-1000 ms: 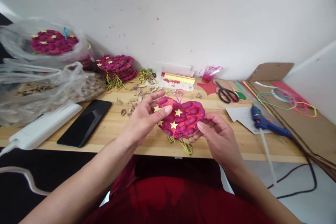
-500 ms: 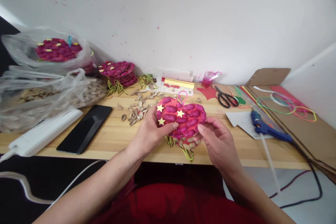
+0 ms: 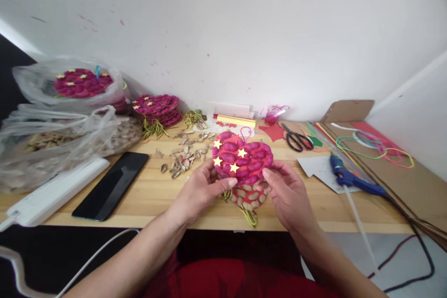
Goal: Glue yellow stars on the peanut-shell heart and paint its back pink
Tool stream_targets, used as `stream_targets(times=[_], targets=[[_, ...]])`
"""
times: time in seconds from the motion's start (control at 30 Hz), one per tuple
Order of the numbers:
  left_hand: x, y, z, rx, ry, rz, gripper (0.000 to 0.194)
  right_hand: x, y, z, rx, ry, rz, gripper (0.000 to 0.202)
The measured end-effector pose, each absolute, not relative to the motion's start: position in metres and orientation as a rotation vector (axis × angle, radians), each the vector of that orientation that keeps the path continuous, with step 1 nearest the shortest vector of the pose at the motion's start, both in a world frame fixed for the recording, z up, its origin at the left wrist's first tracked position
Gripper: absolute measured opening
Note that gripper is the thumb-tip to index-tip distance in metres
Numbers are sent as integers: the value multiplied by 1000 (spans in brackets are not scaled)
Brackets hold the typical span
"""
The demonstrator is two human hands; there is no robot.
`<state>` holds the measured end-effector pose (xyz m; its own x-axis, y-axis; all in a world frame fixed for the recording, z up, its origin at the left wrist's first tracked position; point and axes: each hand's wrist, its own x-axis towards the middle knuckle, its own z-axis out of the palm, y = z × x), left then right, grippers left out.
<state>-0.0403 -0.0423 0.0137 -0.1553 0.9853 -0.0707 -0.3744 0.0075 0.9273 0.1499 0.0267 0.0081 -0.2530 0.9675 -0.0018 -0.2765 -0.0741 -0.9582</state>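
Note:
Between my hands is a heart-shaped ornament (image 3: 256, 154) covered in magenta-painted shells, with several yellow stars and a pink loop at its top. My left hand (image 3: 206, 191) grips its left lower edge, thumb on the front. On the right lower edge my right hand (image 3: 284, 188) pinches it with thumb and fingers. Below it, partly covered, a second ornament with unpainted shells (image 3: 249, 197) lies at the table's front, a yellow-green cord loop (image 3: 249, 217) hanging from it. Loose shell pieces (image 3: 186, 156) are scattered beyond my left hand.
A black phone (image 3: 111, 186), white power strip (image 3: 57, 191) and plastic bags (image 3: 66, 137) occupy the left. Magenta ornaments (image 3: 157, 109) are stacked at the back. Black scissors (image 3: 296, 138), a blue glue gun (image 3: 356, 180) with its cable, and cardboard (image 3: 394, 167) lie to the right.
The ornament sits slightly lower against my left thumb, which now uncovers another yellow star. More of the unpainted shells below shows. The whole view has tilted up a little.

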Motion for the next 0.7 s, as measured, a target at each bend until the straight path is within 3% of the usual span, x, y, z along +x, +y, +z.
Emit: stream_targets(times=[0.1, 0.47, 0.7], targets=[[-40, -43, 10, 791, 1090, 1398, 43, 145, 32, 8, -870, -1101, 1550, 37], [-49, -34, -1, 684, 1058, 1500, 40, 140, 39, 3, -890, -1190, 1584, 42], [-79, -21, 14, 519, 1040, 1661, 49, 188, 45, -13, -1214, -1490, 1266, 37]])
